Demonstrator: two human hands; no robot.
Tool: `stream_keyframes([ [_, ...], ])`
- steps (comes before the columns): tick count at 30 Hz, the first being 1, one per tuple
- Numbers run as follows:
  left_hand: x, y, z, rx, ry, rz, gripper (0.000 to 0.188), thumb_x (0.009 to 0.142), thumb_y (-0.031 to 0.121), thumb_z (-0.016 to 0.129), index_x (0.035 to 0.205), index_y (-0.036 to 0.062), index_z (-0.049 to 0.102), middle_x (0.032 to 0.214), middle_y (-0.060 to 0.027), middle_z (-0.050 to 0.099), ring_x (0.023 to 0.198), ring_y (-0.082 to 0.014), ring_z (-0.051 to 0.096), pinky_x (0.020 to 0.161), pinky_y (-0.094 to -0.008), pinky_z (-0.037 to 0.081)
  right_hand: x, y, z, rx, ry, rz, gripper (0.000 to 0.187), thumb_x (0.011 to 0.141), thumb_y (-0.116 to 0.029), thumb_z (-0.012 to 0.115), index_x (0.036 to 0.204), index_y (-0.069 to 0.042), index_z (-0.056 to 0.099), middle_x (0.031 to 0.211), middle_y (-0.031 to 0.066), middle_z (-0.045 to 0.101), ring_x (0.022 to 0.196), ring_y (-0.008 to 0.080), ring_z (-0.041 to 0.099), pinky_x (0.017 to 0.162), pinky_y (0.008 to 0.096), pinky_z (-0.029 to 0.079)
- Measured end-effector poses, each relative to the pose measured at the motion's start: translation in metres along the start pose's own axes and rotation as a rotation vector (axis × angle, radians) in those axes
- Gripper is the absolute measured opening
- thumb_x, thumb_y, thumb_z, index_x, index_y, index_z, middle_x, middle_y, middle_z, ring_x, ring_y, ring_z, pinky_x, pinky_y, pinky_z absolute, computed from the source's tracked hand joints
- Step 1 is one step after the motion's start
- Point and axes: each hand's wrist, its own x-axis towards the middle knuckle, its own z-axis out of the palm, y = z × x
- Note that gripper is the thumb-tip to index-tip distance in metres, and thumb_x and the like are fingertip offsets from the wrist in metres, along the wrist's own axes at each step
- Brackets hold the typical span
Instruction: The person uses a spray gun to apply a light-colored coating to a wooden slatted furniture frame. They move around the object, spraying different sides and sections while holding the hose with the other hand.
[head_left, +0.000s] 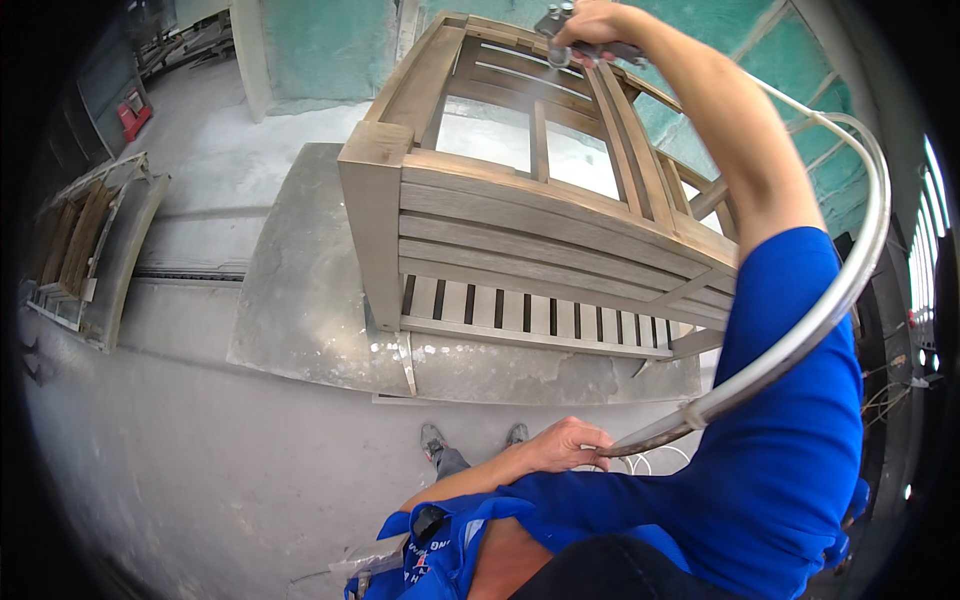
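Bright middle, black, fisheye-warped rim.

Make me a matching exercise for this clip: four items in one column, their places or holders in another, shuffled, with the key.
Column one
1. Spray gun
2. Hose
3. Slatted wooden furniture piece
4. Shoes

Column two
A. Over the grey panel, beyond the left hand
B. On the floor, just short of the panel's near edge
C. In the right hand, above the furniture
D. Curving past the blue sleeve, held at its lower part by the left hand

Pairs: 1-C, 2-D, 3-A, 4-B
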Motion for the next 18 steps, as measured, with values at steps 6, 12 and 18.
stream_keyframes([
  [6,0.030,0.008,-0.021,-0.103,-0.136,0.128,0.024,0.083,0.013,0.083,0.104,0.0045,0.073,0.090,-0.0097,0.074,0.079,-0.0278,0.072,0.070,-0.0363,0.055,-0.092,-0.020,-0.063,0.084,-0.350,0.130,0.023,0.100,-0.030,0.060,0.098,-0.010,0.073,0.079,0.0020,0.071,0.066,0.0107,0.065,0.050,0.0285,0.045],
  [12,0.045,-0.003,-0.034,-0.025,-0.211,0.106,0.030,0.078,0.006,0.085,0.105,0.0032,0.073,0.101,-0.0108,0.076,0.087,-0.0274,0.074,0.074,-0.0353,0.057,-0.128,0.012,-0.066,0.169,0.152,0.101,0.022,0.098,-0.028,0.064,0.100,-0.008,0.072,0.078,0.0037,0.070,0.065,0.0117,0.064,0.049,0.0292,0.047],
  [18,0.058,-0.024,-0.022,-0.029,-0.196,-0.028,0.029,0.079,0.005,0.083,0.106,0.0027,0.074,0.100,-0.0106,0.076,0.086,-0.0267,0.074,0.074,-0.0359,0.057,-0.157,0.126,-0.043,-0.137,0.550,0.055,0.035,0.087,-0.025,0.067,0.119,-0.011,0.070,0.076,0.0094,0.069,0.061,0.0180,0.065,0.050,0.0341,0.052],
])
